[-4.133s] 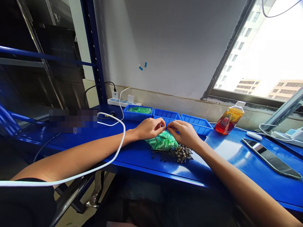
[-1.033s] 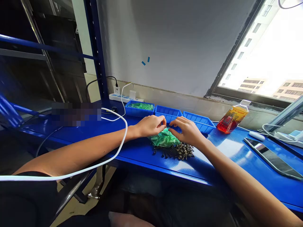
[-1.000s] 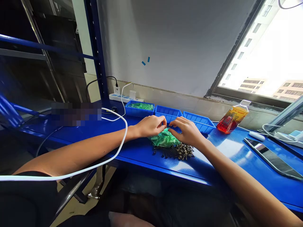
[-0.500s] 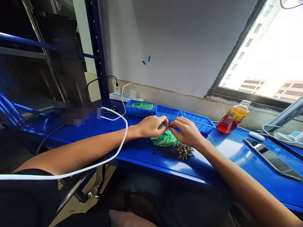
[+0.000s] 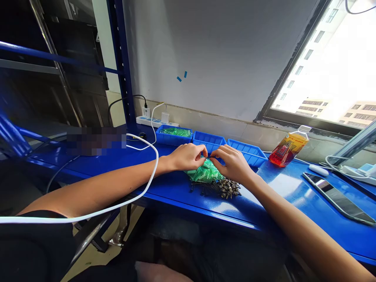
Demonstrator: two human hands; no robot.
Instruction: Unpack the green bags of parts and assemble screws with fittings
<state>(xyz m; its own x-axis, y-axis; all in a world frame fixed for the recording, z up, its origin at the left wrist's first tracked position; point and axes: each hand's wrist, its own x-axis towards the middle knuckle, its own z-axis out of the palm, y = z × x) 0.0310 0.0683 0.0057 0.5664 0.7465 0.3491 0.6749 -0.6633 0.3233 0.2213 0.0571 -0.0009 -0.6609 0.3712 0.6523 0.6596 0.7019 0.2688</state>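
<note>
Pinching small dark piece (image 5: pixel 207 157), taken as dial centre: left hand (image 5: pixel 190 157) from 9 o'clock, right hand (image 5: pixel 230 161) from 3 o'clock, fingertips of both closed on it, hands nearly meeting. Shape of piece too small to tell. At 6 o'clock, just beside: green bag (image 5: pixel 203 172), on blue table (image 5: pixel 173 192). At 5 o'clock: metallic heap (image 5: pixel 229 188), near bag. At 12 o'clock: middle tray (image 5: pixel 208 138). At 10 o'clock: left tray (image 5: pixel 173 140), holding second green bag (image 5: pixel 178 132). At 3 o'clock, well apart: bottle (image 5: pixel 289 148).
</note>
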